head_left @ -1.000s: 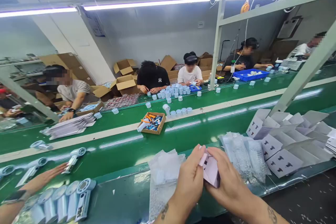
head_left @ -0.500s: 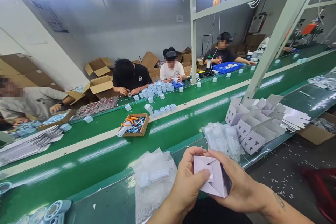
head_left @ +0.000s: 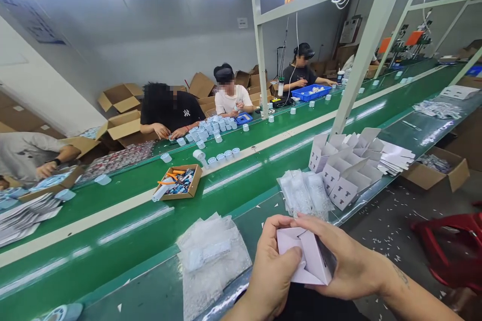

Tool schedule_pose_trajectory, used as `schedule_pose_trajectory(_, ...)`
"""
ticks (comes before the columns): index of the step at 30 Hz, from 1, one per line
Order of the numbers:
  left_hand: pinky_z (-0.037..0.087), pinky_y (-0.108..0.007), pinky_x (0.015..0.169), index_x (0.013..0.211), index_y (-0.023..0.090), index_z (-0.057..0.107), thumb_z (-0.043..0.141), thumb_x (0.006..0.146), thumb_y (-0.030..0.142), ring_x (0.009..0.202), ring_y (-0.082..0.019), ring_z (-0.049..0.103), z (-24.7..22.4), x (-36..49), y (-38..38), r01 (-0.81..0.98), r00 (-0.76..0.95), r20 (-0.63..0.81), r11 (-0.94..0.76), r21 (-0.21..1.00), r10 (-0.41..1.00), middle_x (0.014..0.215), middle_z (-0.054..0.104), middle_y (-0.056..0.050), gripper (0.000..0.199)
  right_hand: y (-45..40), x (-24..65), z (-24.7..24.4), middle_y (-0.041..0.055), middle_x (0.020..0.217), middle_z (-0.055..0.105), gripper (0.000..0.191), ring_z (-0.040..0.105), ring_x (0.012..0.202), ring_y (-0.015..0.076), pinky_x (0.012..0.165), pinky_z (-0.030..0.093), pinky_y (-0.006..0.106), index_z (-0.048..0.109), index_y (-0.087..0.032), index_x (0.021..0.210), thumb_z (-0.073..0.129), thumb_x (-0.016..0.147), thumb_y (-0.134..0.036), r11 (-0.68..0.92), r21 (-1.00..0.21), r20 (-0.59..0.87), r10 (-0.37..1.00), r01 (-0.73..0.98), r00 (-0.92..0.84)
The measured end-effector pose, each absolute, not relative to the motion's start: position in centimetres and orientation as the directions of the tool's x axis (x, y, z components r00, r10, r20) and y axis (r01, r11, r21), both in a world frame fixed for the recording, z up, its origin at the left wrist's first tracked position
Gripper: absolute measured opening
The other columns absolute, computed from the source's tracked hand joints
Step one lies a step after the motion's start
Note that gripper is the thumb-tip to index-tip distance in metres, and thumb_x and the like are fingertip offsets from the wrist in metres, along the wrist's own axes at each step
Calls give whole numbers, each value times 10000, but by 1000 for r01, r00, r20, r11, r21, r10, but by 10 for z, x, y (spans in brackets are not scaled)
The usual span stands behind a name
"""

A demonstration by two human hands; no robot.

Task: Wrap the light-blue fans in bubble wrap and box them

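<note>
A small white carton (head_left: 309, 261) is held between my two hands near the bottom of the view, its folded flaps facing me. My left hand (head_left: 273, 261) wraps its left side, with the thumb pressed on the interlocked flaps. Around the top and right side curves my right hand (head_left: 348, 261), gripping the carton. Clear plastic bags with pale contents (head_left: 213, 258) lie left of my hands. Further bags (head_left: 303, 190) lie just beyond them, beside standing open white cartons (head_left: 341, 173).
A green conveyor (head_left: 131, 210) crosses the view, carrying light blue round parts (head_left: 218, 125) and a small cardboard tray (head_left: 192, 185) of tools. Several people work along its far side. A metal post (head_left: 361, 55) rises beyond the cartons; a red stool (head_left: 448, 246) stands right.
The view has shifted rightward, so the bench and conveyor items appear farther left. My left thumb has pushed further into the flaps, which now look more sunken. Both hands still hold the carton.
</note>
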State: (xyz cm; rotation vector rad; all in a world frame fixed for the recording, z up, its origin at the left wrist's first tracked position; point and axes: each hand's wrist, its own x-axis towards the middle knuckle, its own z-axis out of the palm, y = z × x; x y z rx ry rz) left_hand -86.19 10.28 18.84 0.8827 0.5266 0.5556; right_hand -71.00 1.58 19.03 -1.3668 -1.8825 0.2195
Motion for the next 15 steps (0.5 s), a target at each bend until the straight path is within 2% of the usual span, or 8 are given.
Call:
schedule_pose_trajectory(2, 470, -288, 814, 1059, 267, 554, 750, 671, 179, 896, -168, 572, 188, -859, 103, -250, 767, -174, 538, 805, 617, 1032, 597, -17, 444, 15, -708, 195, 155, 1337, 539, 958, 535, 1228, 293, 1038, 449, 403, 222, -217, 1453, 744, 650, -199, 381, -588, 457, 884, 713, -95)
schedule_pose_trajectory(5, 448, -379, 926, 1288, 328, 449, 757, 715, 403, 1126, -248, 534, 182, -859, 117, -245, 842, -87, 522, 817, 532, 1321, 498, -71, 654, 15, -703, 199, 164, 1350, 517, 964, 507, 1251, 314, 1025, 455, 416, 227, -215, 1452, 762, 651, -227, 357, -625, 440, 896, 694, -65)
schedule_pose_trajectory(7, 359, -452, 1042, 1421, 336, 315, 732, 678, 590, 1314, -311, 392, 176, -864, 135, -184, 896, -27, 427, 885, 444, 1498, 331, -106, 889, 15, -700, 195, 160, 1341, 522, 956, 510, 1242, 325, 1032, 444, 429, 262, -227, 1439, 795, 647, -272, 358, -642, 482, 876, 678, -6)
schedule_pose_trajectory(9, 196, -498, 1138, 1478, 309, 237, 760, 549, 681, 1424, -353, 195, 169, -873, 157, -63, 921, -28, 221, 973, 387, 1573, 191, -117, 1129, 17, -700, 187, 155, 1358, 509, 944, 530, 1217, 326, 1022, 450, 432, 289, -248, 1420, 819, 644, -335, 361, -716, 541, 828, 598, 146)
schedule_pose_trajectory(11, 55, -510, 1166, 1489, 293, 242, 830, 423, 651, 1453, -372, 58, 162, -884, 177, 101, 909, -92, -1, 995, 407, 1593, 130, -104, 1269, 25, -701, 179, 148, 1393, 482, 912, 557, 1185, 313, 976, 487, 423, 295, -274, 1401, 810, 661, -411, 399, -825, 542, 758, 400, 363)
schedule_pose_trajectory(12, 31, -512, 1166, 1488, 300, 251, 850, 375, 638, 1454, -378, 28, 158, -889, 186, 161, 892, -120, -58, 985, 436, 1596, 125, -92, 1308, 31, -703, 175, 146, 1404, 474, 902, 574, 1164, 309, 938, 514, 418, 299, -280, 1391, 802, 662, -452, 429, -862, 506, 723, 269, 470)
schedule_pose_trajectory(13, 48, -519, 1164, 1484, 322, 258, 849, 350, 647, 1453, -383, 32, 154, -892, 193, 197, 873, -147, -60, 979, 465, 1595, 141, -79, 1319, 38, -703, 172, 145, 1409, 473, 899, 590, 1140, 306, 900, 536, 415, 306, -280, 1380, 795, 655, -488, 461, -877, 449, 687, 135, 571)
schedule_pose_trajectory(15, 151, -527, 1147, 1465, 383, 276, 792, 382, 722, 1445, -383, 112, 143, -893, 204, 217, 842, -213, 50, 975, 496, 1569, 243, -56, 1246, 54, -702, 166, 140, 1372, 515, 887, 619, 1087, 302, 851, 557, 422, 333, -263, 1356, 780, 638, -531, 501, -857, 251, 608, -119, 753)
